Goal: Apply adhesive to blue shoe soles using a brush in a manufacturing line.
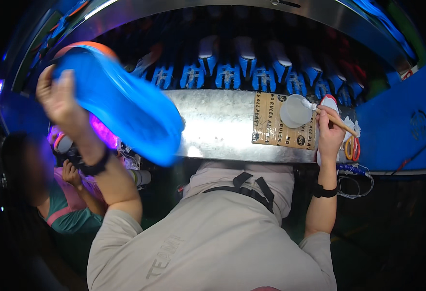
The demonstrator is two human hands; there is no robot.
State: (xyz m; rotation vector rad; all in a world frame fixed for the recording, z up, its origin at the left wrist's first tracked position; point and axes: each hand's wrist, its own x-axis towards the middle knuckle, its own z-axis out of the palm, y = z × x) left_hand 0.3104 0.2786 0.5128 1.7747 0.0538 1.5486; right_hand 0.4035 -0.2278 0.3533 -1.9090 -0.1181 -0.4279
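Observation:
My left hand (61, 99) is raised at the upper left, at the end of a long blue plastic tray (125, 104). The tray is tilted in the air and smeared by motion; the hand appears closed on its edge, partly hidden. An orange rounded edge (94, 47) shows behind the tray's far end. On the right, my right hand (330, 131) grips a brush (336, 119) by its wooden handle. Its white tip is at the rim of a round, whitish shallow container (295, 111), which sits on a piece of printed cardboard (266, 126). A red-and-white sole-shaped piece (328, 101) lies beside the brush.
A metal worktop (213, 126) runs in front of me. Behind it stand several shoe-shaped forms on blue holders (228, 75). Scissors with orange and yellow handles (352, 148) and crumpled white paper (351, 125) lie right. A co-worker's hand (71, 174) is at left, near purple light.

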